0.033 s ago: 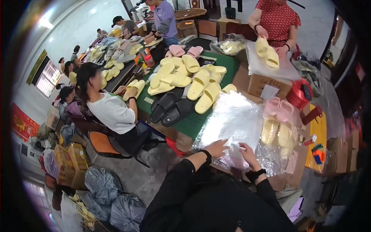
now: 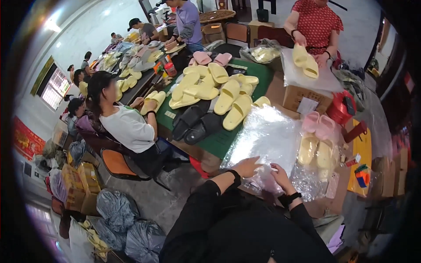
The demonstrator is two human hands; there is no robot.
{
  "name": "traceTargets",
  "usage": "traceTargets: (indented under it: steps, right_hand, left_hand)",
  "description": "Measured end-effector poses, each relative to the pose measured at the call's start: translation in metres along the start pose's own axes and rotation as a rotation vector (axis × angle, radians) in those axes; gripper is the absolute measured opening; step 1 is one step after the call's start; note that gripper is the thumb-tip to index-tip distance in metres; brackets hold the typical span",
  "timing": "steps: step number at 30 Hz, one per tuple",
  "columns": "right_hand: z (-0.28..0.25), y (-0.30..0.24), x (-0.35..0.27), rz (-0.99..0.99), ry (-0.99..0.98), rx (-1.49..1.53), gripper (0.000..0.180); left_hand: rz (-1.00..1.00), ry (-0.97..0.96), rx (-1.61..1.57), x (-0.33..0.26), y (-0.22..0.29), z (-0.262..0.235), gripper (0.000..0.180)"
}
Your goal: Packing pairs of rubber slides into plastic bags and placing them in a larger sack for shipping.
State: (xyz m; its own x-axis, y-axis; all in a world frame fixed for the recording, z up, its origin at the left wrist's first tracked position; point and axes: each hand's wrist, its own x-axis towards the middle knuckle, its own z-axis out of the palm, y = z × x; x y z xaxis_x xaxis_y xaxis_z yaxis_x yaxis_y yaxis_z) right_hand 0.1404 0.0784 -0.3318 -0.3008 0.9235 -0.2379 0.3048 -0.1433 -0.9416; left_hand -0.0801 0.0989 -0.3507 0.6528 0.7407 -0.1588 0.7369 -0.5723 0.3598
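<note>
My left hand (image 2: 246,167) lies with fingers stretched out on a stack of clear plastic bags (image 2: 269,131) at the near table edge. Just right of it, my right hand (image 2: 282,177) has its fingers drawn together on the crumpled edge of a clear plastic bag (image 2: 266,177); its fingertips are partly hidden. Beyond the stack lie loose yellow slippers (image 2: 228,94) and black slippers (image 2: 204,127). To the right, yellow slippers (image 2: 316,151) lie on clear plastic, below pink slippers (image 2: 318,125).
At left a seated co-worker (image 2: 127,122) handles a yellow slipper. Across the table, a person in red (image 2: 316,30) holds yellow slippers over a cardboard box (image 2: 307,98). A red plastic roll (image 2: 340,107) stands right. Grey bags (image 2: 116,210) sit on the floor.
My right hand's fingers have come closer together at the bag's edge, and the plastic between my hands is more bunched. My left hand stays nearly in place.
</note>
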Motion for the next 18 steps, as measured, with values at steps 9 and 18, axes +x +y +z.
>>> traceTargets:
  steps: [9, 18]
  right_hand:
    - [0.048, -0.046, 0.078, -0.034, -0.024, -0.128, 0.035]
    - [0.124, -0.039, 0.116, -0.04, -0.037, -0.238, 0.028]
  left_hand:
    - [-1.703, 0.992, -0.842, -0.004, -0.162, -0.151, 0.092]
    - [-1.044, 1.514, -1.693, -0.076, -0.286, -0.087, 0.1]
